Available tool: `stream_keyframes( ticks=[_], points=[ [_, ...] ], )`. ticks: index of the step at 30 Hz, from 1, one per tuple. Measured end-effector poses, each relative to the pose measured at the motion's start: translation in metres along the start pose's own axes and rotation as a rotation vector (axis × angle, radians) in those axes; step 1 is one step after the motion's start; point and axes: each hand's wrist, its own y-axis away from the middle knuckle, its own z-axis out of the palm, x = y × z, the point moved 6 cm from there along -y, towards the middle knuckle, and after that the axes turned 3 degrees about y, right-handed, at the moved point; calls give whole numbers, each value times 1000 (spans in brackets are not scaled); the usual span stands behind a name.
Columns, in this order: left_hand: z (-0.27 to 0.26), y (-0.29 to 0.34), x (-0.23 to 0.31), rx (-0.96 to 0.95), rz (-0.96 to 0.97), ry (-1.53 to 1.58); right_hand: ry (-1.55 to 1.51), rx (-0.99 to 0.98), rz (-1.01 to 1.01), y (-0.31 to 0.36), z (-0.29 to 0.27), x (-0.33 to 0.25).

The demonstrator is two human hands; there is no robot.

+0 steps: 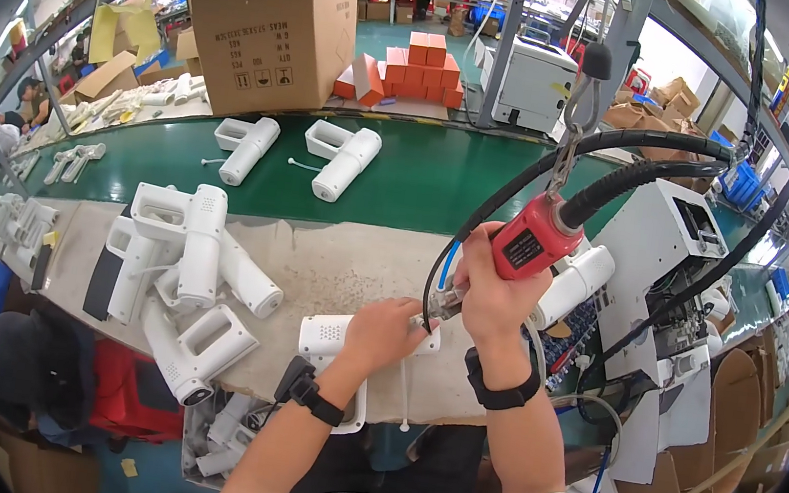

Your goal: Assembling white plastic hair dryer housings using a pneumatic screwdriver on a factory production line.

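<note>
My right hand [496, 298] is wrapped around a red electric screwdriver [538, 240] that hangs from a metal hook and chain. The driver's tip slants down toward a white handheld appliance housing [323, 333] on the bench's near edge. Across that housing lies my left hand [382, 334], gripping it with the fingertips close to the driver's tip. My fingers hide the spot where tip and housing meet. A thin white cord [405, 396] hangs from the housing over the edge. Another white housing [575, 286] is just right of my right hand, partly hidden.
Several white housings [203, 243] are piled on the bench at left. Two more [345, 164] lie on the green conveyor [403, 179]. Behind are a cardboard box [274, 25] and orange boxes [424, 73]. A white machine [660, 250] and black cables [624, 142] are at right.
</note>
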Motion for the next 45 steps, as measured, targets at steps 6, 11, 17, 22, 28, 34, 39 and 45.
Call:
stream_keyframes(
  ticks=[6, 11, 17, 22, 28, 34, 39, 45],
  points=[
    [2, 0, -13, 97, 19, 130, 23, -27, -9, 4, 3, -5],
    [4, 1, -19, 152, 33, 148, -18, -23, -18, 4, 6, -14],
    [2, 4, -20, 175, 27, 192, -40, -26, -22, 6, 7, -18],
    [-1, 4, -19, 155, 10, 188, -33, -28, -29, 8, 9, -22],
    [5, 2, -30, 193, -5, 354, -73, -35, -37, 7, 11, -27],
    [-9, 8, -1, 146, 53, 238, 13, -26, -75, 3, 6, -17],
    [18, 5, 0, -168, 50, -288, 59, -21, -58, 3, 2, -1],
    [21, 0, -5, -307, -41, -295, 77, -29, -29, 2, 7, 15]
  ],
)
